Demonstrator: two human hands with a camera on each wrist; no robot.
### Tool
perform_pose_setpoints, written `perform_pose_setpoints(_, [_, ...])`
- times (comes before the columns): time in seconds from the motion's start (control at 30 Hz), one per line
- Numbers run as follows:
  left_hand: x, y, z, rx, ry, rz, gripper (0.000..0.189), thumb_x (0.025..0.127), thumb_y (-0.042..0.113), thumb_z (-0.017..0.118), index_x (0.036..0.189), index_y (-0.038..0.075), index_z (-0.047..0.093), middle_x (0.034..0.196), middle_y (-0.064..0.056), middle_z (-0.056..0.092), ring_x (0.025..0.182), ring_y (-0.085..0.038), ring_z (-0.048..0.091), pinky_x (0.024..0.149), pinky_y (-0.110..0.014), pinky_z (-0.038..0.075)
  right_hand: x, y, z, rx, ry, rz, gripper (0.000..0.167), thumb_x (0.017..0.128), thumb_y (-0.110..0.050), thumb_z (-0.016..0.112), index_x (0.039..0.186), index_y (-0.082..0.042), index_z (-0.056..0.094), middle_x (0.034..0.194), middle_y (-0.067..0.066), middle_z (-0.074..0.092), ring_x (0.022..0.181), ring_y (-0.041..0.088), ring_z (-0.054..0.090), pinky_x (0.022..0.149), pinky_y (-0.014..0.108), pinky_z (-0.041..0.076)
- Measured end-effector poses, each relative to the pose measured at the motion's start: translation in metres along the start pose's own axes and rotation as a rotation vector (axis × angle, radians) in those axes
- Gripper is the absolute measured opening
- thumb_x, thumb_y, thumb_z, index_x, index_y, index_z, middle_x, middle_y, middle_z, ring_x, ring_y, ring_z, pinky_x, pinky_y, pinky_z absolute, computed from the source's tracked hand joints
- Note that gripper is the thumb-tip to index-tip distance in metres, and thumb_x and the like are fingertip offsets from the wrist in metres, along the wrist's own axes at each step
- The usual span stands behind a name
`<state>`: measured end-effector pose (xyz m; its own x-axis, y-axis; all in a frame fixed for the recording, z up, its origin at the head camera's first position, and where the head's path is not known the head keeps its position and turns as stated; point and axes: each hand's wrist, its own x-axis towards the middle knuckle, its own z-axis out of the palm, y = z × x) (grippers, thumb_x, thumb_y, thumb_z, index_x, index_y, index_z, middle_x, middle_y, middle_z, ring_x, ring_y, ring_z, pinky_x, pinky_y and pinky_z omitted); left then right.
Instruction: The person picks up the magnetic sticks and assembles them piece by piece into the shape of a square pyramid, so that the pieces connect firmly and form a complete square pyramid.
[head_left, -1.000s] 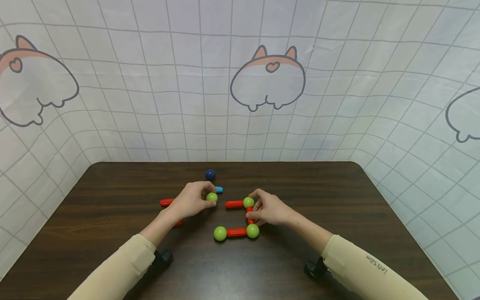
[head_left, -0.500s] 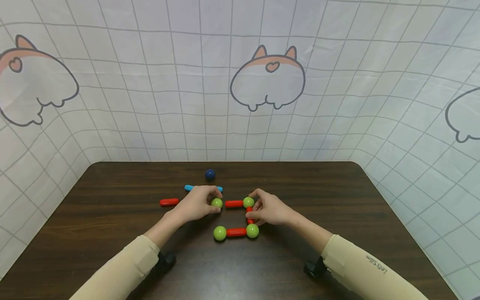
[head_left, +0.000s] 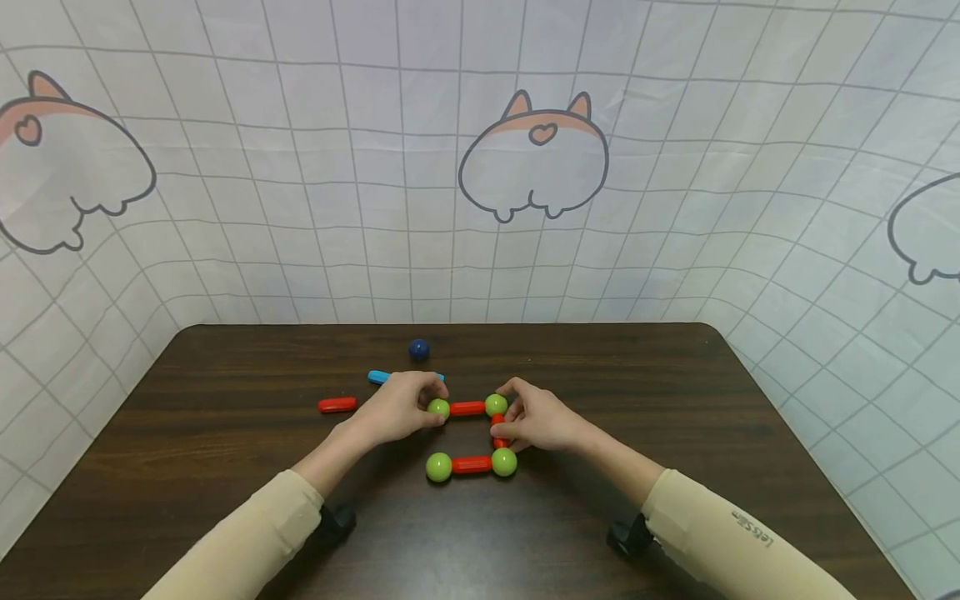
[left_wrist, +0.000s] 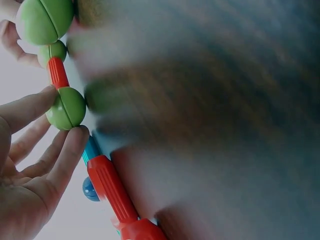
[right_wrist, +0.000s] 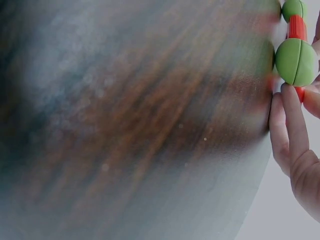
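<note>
Green ball [head_left: 439,408] pinched in left hand [head_left: 399,407], meeting far rod [head_left: 468,408]; right hand [head_left: 543,418] pinches side rod [head_left: 498,420] — three sides formed, left side unfilled.

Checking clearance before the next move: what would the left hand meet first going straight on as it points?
Probably the red stick just beyond the green ball the left hand holds; stick and ball appear to touch, though depth is unclear.

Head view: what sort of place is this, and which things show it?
Probably a makeshift tabletop activity booth: a dark table, a creased, grid-patterned backdrop behind and beside it, and green balls and red rods arranged on top.
</note>
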<state>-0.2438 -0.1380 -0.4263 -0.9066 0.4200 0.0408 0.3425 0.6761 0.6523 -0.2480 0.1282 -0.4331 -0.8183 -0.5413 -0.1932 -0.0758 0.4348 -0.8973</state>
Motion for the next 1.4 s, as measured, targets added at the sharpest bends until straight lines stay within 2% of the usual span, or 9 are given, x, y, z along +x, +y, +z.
perform_pose_setpoints(0.37, [-0.004, -0.002, -0.006, -0.001, 0.0, -0.028, 0.023, 0.094, 0.02, 0.078, 0.112, 0.008, 0.071, 0.096, 0.003, 0.07, 0.083, -0.011, 0.063, 0.074, -0.033, 0.054, -0.001, 0.0, 0.0, -0.006, 0.001, -0.006, 0.06, 0.094, -0.006, 0.076, 0.143, 0.003, 0.042, 0.096, 0.017, 0.063, 0.073, 0.027, 0.073, 0.07, 0.039, 0.062])
perform_pose_setpoints(0.57, [-0.007, -0.006, -0.015, 0.014, 0.029, -0.033, 0.019, 0.095, 0.018, 0.076, 0.111, 0.007, 0.071, 0.092, 0.003, 0.068, 0.08, -0.013, 0.061, 0.071, -0.033, 0.053, 0.002, -0.001, 0.0, -0.071, -0.011, -0.025, 0.065, 0.098, -0.014, 0.072, 0.151, -0.001, 0.037, 0.093, 0.013, 0.065, 0.073, 0.026, 0.072, 0.069, 0.038, 0.061])
perform_pose_setpoints(0.67, [-0.009, -0.01, -0.021, 0.024, 0.042, -0.046, 0.018, 0.095, 0.016, 0.075, 0.111, 0.006, 0.072, 0.091, 0.002, 0.067, 0.079, -0.015, 0.061, 0.07, -0.034, 0.052, 0.003, -0.004, 0.0, -0.111, -0.014, -0.034, 0.06, 0.1, -0.015, 0.069, 0.151, -0.003, 0.04, 0.091, 0.013, 0.065, 0.071, 0.026, 0.071, 0.067, 0.038, 0.061])
perform_pose_setpoints(0.87, [-0.013, -0.017, -0.031, 0.059, 0.039, -0.067, 0.02, 0.096, 0.016, 0.074, 0.113, 0.006, 0.073, 0.097, -0.001, 0.065, 0.086, -0.019, 0.058, 0.072, -0.035, 0.05, 0.002, -0.006, 0.0, -0.149, 0.029, -0.003, 0.04, 0.103, -0.013, 0.063, 0.141, -0.004, 0.053, 0.088, 0.013, 0.063, 0.066, 0.025, 0.071, 0.062, 0.037, 0.061])
perform_pose_setpoints(1.0, [-0.015, -0.02, -0.036, 0.062, 0.011, -0.081, 0.022, 0.095, 0.014, 0.074, 0.115, 0.005, 0.073, 0.097, -0.002, 0.066, 0.086, -0.019, 0.059, 0.073, -0.036, 0.051, 0.002, -0.005, -0.003, -0.206, 0.069, 0.018, 0.032, 0.104, -0.016, 0.063, 0.135, -0.007, 0.058, 0.083, 0.012, 0.064, 0.06, 0.024, 0.068, 0.058, 0.036, 0.06])
perform_pose_setpoints(1.17, [-0.018, -0.022, -0.04, 0.109, -0.044, -0.075, 0.023, 0.093, 0.012, 0.076, 0.114, 0.003, 0.073, 0.107, -0.005, 0.069, 0.095, -0.024, 0.061, 0.084, -0.042, 0.053, 0.0, -0.003, -0.008, -0.27, 0.092, 0.034, 0.026, 0.103, -0.018, 0.064, 0.128, -0.01, 0.06, 0.079, 0.01, 0.062, 0.057, 0.022, 0.065, 0.057, 0.035, 0.059])
perform_pose_setpoints(1.27, [-0.018, -0.021, -0.04, 0.136, -0.077, -0.075, 0.025, 0.091, 0.01, 0.079, 0.115, 0.003, 0.073, 0.112, -0.007, 0.069, 0.104, -0.029, 0.063, 0.091, -0.046, 0.052, -0.002, -0.001, -0.01, -0.283, 0.101, 0.042, 0.025, 0.103, -0.019, 0.065, 0.126, -0.009, 0.061, 0.078, 0.009, 0.062, 0.058, 0.022, 0.065, 0.058, 0.035, 0.059])
perform_pose_setpoints(1.4, [-0.019, -0.02, -0.041, 0.162, -0.123, -0.06, 0.03, 0.087, 0.007, 0.082, 0.115, 0.0, 0.073, 0.112, -0.01, 0.069, 0.107, -0.032, 0.064, 0.093, -0.048, 0.053, -0.004, -0.001, -0.013, -0.287, 0.105, 0.044, 0.025, 0.102, -0.019, 0.067, 0.123, -0.008, 0.061, 0.077, 0.008, 0.063, 0.058, 0.022, 0.065, 0.059, 0.035, 0.059])
